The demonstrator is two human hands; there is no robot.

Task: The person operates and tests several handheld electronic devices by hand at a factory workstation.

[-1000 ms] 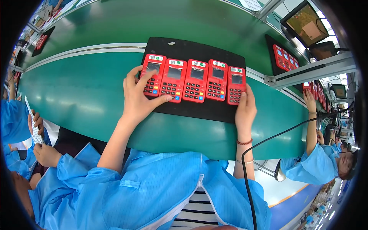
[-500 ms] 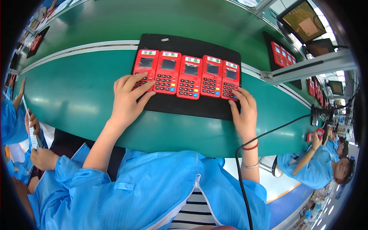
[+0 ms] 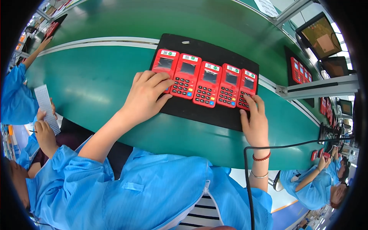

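Your 2 hands rest on a row of 5 red card readers at the centre of the frame.

Your left hand (image 3: 147, 97) hides the keypad of the leftmost reader (image 3: 165, 65), so you see only its screen; its fingers are loosely curled and pressed together, lying flat on the keys, gripping nothing. Your right hand (image 3: 255, 120) covers the lower edge of the rightmost reader (image 3: 247, 88), fingers together and stretched up onto its keypad, thumb against the black mat (image 3: 207, 115). The readers sit side by side, touching, on that mat on the green table (image 3: 88, 84). A black cable (image 3: 283, 147) crosses your right wrist. At the lower right, another worker is cut off by the dark rim.
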